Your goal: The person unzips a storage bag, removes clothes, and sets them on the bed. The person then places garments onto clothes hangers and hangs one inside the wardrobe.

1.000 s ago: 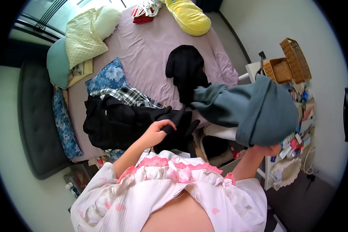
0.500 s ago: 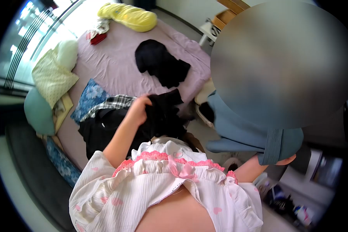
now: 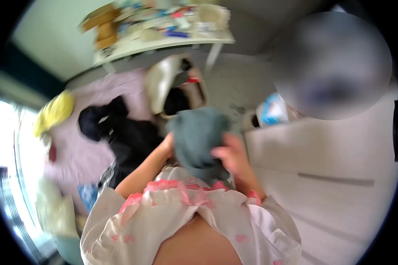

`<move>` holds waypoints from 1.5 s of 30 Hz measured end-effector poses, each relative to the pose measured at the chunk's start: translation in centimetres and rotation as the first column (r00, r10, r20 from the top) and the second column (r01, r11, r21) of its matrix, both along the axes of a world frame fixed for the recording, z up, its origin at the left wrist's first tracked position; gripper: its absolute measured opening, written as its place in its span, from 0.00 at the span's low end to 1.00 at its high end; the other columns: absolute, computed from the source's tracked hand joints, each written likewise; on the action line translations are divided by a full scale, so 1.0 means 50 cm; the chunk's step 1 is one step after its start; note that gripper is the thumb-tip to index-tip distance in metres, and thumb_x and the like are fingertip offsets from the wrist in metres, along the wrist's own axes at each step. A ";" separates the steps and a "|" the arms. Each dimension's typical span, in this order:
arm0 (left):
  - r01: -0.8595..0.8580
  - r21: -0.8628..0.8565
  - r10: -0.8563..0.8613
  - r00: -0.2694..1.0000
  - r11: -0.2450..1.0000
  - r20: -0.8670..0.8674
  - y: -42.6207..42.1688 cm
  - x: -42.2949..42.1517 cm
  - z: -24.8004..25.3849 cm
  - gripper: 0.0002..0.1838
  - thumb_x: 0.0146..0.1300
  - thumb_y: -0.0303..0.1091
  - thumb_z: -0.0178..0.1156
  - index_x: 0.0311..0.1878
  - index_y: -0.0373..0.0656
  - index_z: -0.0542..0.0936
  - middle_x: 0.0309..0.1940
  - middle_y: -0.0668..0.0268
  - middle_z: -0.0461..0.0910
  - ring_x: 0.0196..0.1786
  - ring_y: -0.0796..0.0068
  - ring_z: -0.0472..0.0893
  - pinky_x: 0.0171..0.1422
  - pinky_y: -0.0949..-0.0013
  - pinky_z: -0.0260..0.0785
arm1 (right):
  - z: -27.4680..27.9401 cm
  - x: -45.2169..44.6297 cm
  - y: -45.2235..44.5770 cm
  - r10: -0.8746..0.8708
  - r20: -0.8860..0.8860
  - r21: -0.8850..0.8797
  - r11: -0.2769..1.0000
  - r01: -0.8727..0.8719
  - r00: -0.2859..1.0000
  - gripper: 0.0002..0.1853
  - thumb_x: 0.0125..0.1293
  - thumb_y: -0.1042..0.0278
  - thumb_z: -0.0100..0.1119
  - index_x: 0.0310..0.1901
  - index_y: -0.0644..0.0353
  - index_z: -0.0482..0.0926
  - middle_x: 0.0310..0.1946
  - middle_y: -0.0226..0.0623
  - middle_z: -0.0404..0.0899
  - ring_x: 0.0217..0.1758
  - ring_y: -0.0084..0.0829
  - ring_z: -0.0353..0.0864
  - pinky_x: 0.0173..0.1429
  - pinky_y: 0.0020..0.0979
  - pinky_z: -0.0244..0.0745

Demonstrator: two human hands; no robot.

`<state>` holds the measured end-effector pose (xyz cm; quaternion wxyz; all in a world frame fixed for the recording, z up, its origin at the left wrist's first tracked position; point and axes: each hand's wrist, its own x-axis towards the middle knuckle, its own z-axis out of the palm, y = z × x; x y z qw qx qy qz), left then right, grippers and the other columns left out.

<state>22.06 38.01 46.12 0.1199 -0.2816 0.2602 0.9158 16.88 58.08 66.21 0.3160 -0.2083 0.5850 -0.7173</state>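
A blue-grey sweatshirt (image 3: 199, 137), bunched together, is in front of my chest between both hands. My left hand (image 3: 169, 145) is closed on its left edge. On the opposite side my right hand (image 3: 232, 155), blurred by motion, grips the cloth with the thumb lying across its front. A heap of black clothes (image 3: 135, 141) lies on the bed, left of my left hand. Just beyond the sweatshirt stands an open cream container (image 3: 159, 84) with dark and red items inside.
The bed has a mauve sheet (image 3: 79, 150) and a yellow pillow (image 3: 55, 112). A white table (image 3: 163, 43) at the back carries boxes and clutter. To the right are a pale, flat-surfaced piece of furniture (image 3: 314, 150) and a white-and-blue package (image 3: 274, 110).
My view has swung right. My left hand has left the black clothes and now holds the sweatshirt, which has come from the right to the middle, gathered into a bundle.
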 end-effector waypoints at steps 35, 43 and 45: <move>0.396 -0.879 -0.963 0.151 0.264 -0.221 0.715 -0.071 0.277 0.26 0.68 0.44 0.51 0.64 0.39 0.69 0.62 0.63 0.72 0.64 0.70 0.69 0.70 0.67 0.58 | -0.051 0.740 1.087 -0.167 -0.646 -0.384 -0.772 0.506 -0.745 0.11 0.68 0.66 0.57 0.37 0.69 0.77 0.29 0.32 0.78 0.31 0.21 0.71 0.36 0.27 0.69; 0.355 -0.922 -0.988 0.029 0.154 -0.154 0.740 -0.066 0.255 0.26 0.67 0.43 0.53 0.64 0.39 0.68 0.63 0.63 0.71 0.64 0.71 0.69 0.69 0.68 0.58 | 0.031 0.648 1.033 0.477 -0.823 -0.484 -0.873 -0.058 -0.308 0.27 0.60 0.64 0.62 0.57 0.69 0.69 0.52 0.47 0.72 0.56 0.43 0.71 0.61 0.40 0.66; 0.363 -0.923 -0.992 0.052 0.125 -0.114 0.714 -0.066 0.243 0.26 0.67 0.42 0.53 0.64 0.39 0.68 0.63 0.63 0.70 0.64 0.71 0.69 0.69 0.68 0.58 | 0.086 0.513 0.999 0.496 -0.783 -0.578 -0.803 0.146 -0.375 0.28 0.59 0.69 0.60 0.60 0.69 0.66 0.56 0.47 0.70 0.61 0.44 0.68 0.66 0.40 0.62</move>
